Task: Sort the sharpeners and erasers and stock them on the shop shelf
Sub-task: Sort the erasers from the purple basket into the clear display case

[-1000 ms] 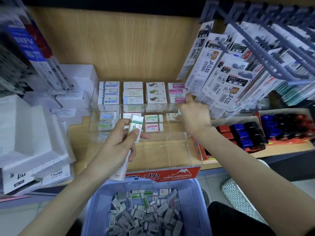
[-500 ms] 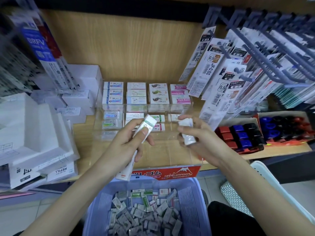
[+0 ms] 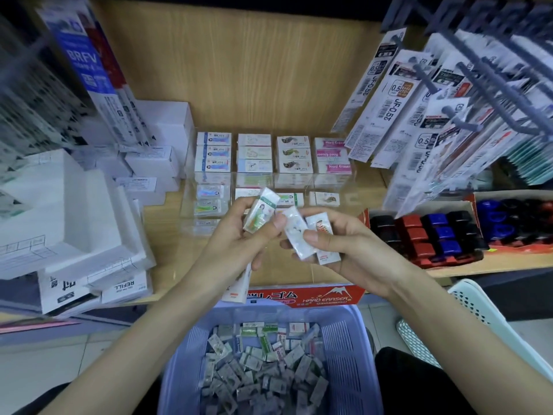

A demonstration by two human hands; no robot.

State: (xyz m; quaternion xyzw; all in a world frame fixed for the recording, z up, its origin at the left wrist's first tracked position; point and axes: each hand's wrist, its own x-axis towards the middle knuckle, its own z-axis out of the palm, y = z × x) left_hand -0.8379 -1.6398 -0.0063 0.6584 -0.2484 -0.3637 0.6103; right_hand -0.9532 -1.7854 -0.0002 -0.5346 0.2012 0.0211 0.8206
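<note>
1. Nearest you, the lilac basket sits below both hands, with loose erasers heaped inside.
2. Above it, your left hand curls round a stack of erasers, thumb pressed against its side.
3. Just beside it, your right hand pinches a white eraser and a red-patterned eraser under the thumb.
4. Beyond your hands, the clear display box on the shelf holds shelved erasers in rows at its back.
5. To its right, sharpeners fill a red tray.

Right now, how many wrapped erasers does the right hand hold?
2 in the right hand: a white wrapped eraser under the thumb, a red-printed wrapped eraser beside it; others may hide beneath.
</note>
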